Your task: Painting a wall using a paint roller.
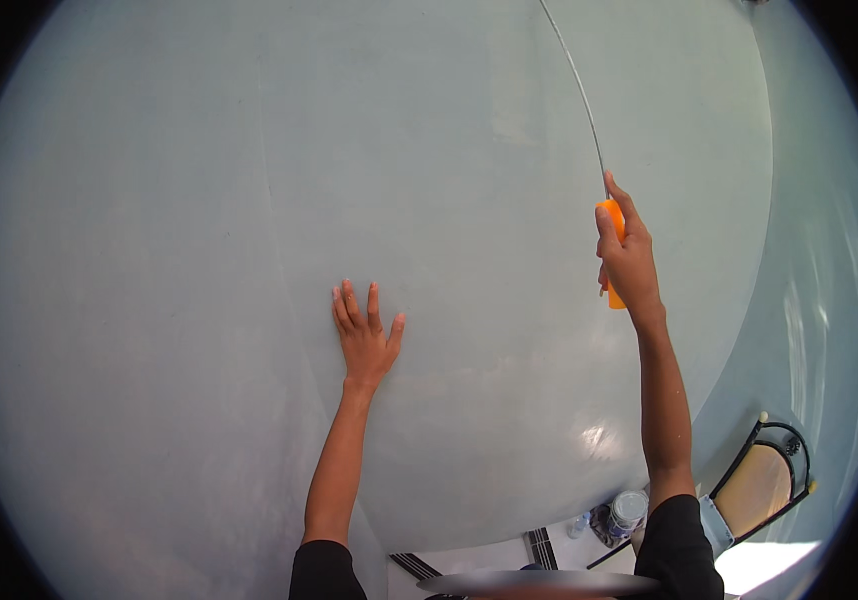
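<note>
My left hand (367,341) lies with its fingers spread against a smooth pale grey-green wall (429,225), and it holds nothing. Farther right, my right hand (627,259) is closed around an orange handle (615,300). From the handle's top a long, thin metal rod (582,94) runs upward along the wall. Its far end lies beyond the top edge of the view, so the tool's head is hidden. A lighter patch (515,112) shows on the wall left of the rod.
At the lower right stands a chair (755,487) with a black metal frame and a tan backrest. Beside it are a lidded bucket (630,508) and a clear plastic bottle (577,526) on a white floor (474,559) with black striped bands. Another wall (796,300) meets this one at right.
</note>
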`<state>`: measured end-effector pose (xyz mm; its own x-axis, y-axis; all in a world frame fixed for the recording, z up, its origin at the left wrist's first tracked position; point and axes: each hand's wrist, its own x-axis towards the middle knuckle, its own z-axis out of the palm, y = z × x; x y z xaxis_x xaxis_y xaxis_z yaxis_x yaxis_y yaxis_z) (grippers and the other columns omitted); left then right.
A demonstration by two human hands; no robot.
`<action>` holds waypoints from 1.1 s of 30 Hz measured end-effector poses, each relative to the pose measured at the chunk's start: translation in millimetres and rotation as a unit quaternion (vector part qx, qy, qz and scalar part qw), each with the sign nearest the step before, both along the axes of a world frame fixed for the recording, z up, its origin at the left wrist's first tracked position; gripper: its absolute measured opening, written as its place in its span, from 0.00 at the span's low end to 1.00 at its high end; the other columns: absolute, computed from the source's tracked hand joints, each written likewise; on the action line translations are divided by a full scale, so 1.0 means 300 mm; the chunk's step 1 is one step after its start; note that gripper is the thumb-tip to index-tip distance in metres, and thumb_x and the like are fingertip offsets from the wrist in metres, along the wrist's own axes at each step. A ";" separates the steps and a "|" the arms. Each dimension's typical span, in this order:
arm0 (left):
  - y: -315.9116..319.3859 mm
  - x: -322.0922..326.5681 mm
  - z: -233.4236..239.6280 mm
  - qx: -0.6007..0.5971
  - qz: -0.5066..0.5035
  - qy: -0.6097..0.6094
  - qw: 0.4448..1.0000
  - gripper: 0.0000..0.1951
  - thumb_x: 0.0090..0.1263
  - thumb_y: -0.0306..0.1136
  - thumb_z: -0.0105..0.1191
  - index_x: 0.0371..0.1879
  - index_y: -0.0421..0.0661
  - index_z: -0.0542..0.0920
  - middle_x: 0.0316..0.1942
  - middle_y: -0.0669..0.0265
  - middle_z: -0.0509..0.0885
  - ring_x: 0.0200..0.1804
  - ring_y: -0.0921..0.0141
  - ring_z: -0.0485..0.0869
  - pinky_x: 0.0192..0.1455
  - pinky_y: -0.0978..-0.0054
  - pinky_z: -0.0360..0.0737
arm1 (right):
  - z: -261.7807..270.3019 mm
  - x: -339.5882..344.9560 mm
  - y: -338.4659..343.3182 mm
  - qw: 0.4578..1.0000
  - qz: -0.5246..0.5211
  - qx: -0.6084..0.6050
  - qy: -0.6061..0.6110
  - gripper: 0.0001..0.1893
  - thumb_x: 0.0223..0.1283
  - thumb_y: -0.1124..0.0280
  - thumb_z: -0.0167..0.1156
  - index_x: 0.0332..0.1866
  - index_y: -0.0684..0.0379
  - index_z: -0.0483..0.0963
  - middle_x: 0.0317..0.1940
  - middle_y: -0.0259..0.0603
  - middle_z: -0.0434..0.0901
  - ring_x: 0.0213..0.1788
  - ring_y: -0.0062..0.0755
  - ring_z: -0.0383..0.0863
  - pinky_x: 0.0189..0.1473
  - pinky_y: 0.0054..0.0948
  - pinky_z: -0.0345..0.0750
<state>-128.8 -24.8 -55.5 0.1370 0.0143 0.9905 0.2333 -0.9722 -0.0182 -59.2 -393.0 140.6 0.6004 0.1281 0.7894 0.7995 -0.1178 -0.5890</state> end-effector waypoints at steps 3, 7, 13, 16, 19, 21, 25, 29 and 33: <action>-0.001 0.006 0.003 0.004 0.005 -0.012 1.000 0.40 0.77 0.50 0.56 0.83 0.53 0.53 0.83 0.47 0.44 0.82 0.42 0.45 0.79 0.39 0.54 | 0.206 -0.013 0.009 0.999 -0.027 -0.017 -0.003 0.26 0.80 0.57 0.49 0.80 0.41 0.63 0.22 0.32 0.68 0.14 0.18 0.67 0.18 0.25 0.77; 0.007 0.002 0.010 0.001 0.005 -0.010 1.000 0.41 0.76 0.50 0.56 0.83 0.54 0.53 0.83 0.48 0.44 0.82 0.42 0.46 0.80 0.39 0.54 | 0.445 -0.004 0.042 0.999 -0.031 -0.015 -0.023 0.27 0.79 0.56 0.49 0.79 0.41 0.63 0.25 0.34 0.70 0.16 0.20 0.70 0.21 0.27 0.79; 0.003 0.001 -0.018 -0.006 0.003 -0.009 1.000 0.40 0.76 0.50 0.57 0.83 0.54 0.53 0.83 0.49 0.43 0.82 0.42 0.46 0.80 0.39 0.54 | 0.762 0.058 0.103 0.992 -0.033 -0.001 -0.118 0.30 0.77 0.50 0.49 0.80 0.43 0.62 0.29 0.36 0.73 0.19 0.20 0.71 0.23 0.28 0.78; 0.018 0.045 -0.008 -0.005 -0.004 -0.009 1.000 0.40 0.76 0.49 0.57 0.82 0.54 0.53 0.83 0.49 0.43 0.82 0.42 0.47 0.80 0.39 0.54 | 0.921 0.074 0.123 0.989 -0.042 -0.003 -0.143 0.27 0.78 0.52 0.48 0.75 0.54 0.65 0.34 0.41 0.75 0.24 0.27 0.74 0.27 0.33 0.79; 0.065 0.083 0.002 0.000 -0.001 -0.016 1.000 0.40 0.76 0.49 0.57 0.82 0.54 0.54 0.83 0.49 0.44 0.82 0.42 0.47 0.80 0.39 0.55 | 1.034 0.009 0.129 0.993 -0.018 -0.022 -0.115 0.29 0.78 0.59 0.47 0.79 0.62 0.61 0.46 0.51 0.77 0.35 0.35 0.79 0.33 0.38 0.82; 0.056 0.098 -0.018 -0.004 -0.004 -0.011 1.000 0.40 0.76 0.49 0.57 0.82 0.54 0.54 0.83 0.48 0.44 0.82 0.42 0.47 0.80 0.40 0.55 | 1.053 -0.008 0.134 0.991 -0.019 -0.014 -0.128 0.29 0.78 0.60 0.48 0.78 0.62 0.61 0.51 0.52 0.77 0.40 0.34 0.78 0.37 0.37 0.82; 0.023 0.080 -0.016 -0.002 -0.001 -0.009 1.000 0.40 0.76 0.49 0.57 0.82 0.55 0.53 0.83 0.49 0.44 0.82 0.43 0.47 0.80 0.40 0.55 | 1.151 0.268 -0.054 0.861 0.424 -0.202 -0.196 0.30 0.78 0.58 0.48 0.78 0.63 0.61 0.53 0.52 0.76 0.41 0.33 0.78 0.39 0.36 0.82; 0.046 0.034 -0.019 0.000 0.012 -0.013 1.000 0.40 0.76 0.50 0.57 0.83 0.55 0.52 0.83 0.49 0.43 0.83 0.43 0.45 0.80 0.40 0.54 | 0.854 -0.005 0.077 0.992 -0.003 -0.043 -0.120 0.31 0.76 0.58 0.49 0.78 0.64 0.60 0.47 0.53 0.79 0.31 0.34 0.79 0.32 0.39 0.82; 0.027 0.046 -0.005 -0.002 0.005 -0.009 1.000 0.40 0.77 0.50 0.56 0.83 0.55 0.52 0.83 0.49 0.43 0.83 0.44 0.45 0.80 0.40 0.54 | 0.570 0.064 0.078 0.995 -0.032 -0.010 -0.092 0.29 0.78 0.52 0.49 0.80 0.41 0.62 0.26 0.34 0.71 0.17 0.19 0.69 0.20 0.26 0.75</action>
<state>-114.8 -16.7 -57.0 0.1189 0.0189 0.9927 0.2430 -0.9700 -0.0106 -39.9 -369.6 311.5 0.4530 0.1117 0.8845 0.8842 -0.1828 -0.4298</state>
